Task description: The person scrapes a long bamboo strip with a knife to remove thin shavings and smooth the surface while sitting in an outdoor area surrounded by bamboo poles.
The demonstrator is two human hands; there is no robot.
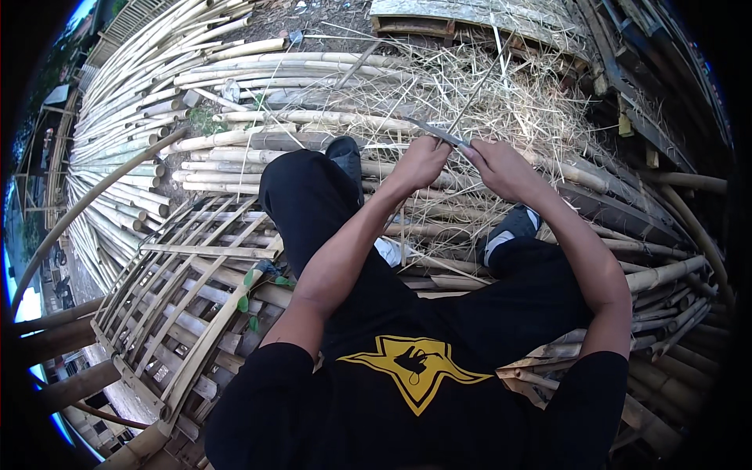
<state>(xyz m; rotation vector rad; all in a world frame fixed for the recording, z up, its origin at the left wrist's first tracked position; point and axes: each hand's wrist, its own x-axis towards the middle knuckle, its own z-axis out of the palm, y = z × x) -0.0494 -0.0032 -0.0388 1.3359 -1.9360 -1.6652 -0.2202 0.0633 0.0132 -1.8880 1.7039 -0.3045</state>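
My right hand (501, 168) is closed around the handle end of a knife, which its fingers mostly hide. The knife's grey blade (432, 131) points up and to the left, passing just beyond my left knuckles. Close beside it, my left hand (423, 163) is closed on a thin bamboo strip (472, 98). The strip slants away toward the far right, crossing the blade between my hands. A lower end seems to hang below my left fist. Both hands are over the laid bamboo poles, between my knees.
Pale shavings (517, 102) litter the ground ahead. Long bamboo poles (125, 149) are stacked at the left. A woven bamboo lattice (184, 286) stands by my left leg. Wooden pallets (478, 19) lie at the far side, with dark beams (650, 117) at the right.
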